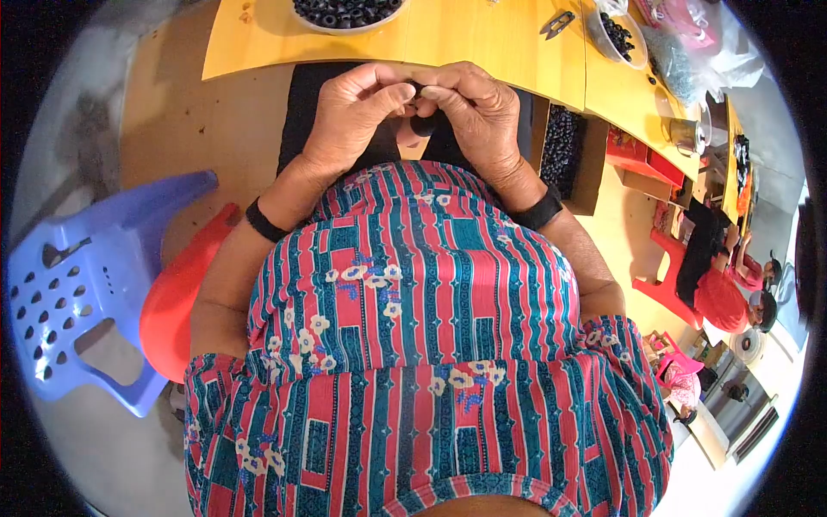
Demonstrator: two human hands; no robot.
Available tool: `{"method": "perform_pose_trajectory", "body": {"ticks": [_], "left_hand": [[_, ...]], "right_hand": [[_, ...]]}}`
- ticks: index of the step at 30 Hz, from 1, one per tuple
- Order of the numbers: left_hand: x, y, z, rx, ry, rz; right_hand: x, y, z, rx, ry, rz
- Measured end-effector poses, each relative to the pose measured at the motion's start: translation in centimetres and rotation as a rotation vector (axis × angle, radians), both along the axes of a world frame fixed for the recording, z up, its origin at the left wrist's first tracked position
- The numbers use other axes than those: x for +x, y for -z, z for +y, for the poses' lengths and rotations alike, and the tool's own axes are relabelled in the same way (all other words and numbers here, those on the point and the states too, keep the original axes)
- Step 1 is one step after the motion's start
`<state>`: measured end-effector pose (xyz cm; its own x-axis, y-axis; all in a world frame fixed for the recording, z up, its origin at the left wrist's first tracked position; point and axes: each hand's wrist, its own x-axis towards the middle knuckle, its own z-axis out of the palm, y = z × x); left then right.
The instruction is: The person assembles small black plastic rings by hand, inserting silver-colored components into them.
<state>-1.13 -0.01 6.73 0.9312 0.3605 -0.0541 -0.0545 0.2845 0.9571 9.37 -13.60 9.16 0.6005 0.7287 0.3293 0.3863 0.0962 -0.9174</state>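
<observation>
"Where's the small dark piece (417, 88)?"
"At the fingertips, between the left hand (355, 108) and the right hand (479, 105)."
"How are they set?"
"Both pinch it narrowly, thumbs against fingers. A round black piece (422, 127) shows just below; whether it's attached, I can't tell."

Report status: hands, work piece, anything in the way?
Left hand, right hand: both pinching small dark piece, partly hidden. Snips on yellow table, clear of both.

Blk pc (422, 127), yel tbl (491, 43), striped/floral top (431, 293)
</observation>
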Motion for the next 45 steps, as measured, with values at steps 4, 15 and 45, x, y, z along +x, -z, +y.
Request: {"method": "perform_pose_trajectory", "body": {"ticks": [4,15,45], "left_hand": [[0.1,0.3,-0.3,0.025,-0.019,-0.043],[0.8,0.1,0.1,0.228,-0.131,-0.162],[0.5,-1.1,1.4,0.874,-0.21,-0.357]], "right_hand": [[0.1,0.1,-0.1,-0.039,-0.066,0.531],[0.7,1.4,0.1,-0.011,-0.356,0.998],[1.1,-0.8,-0.1,-0.201,-0.275,0.544]]}}
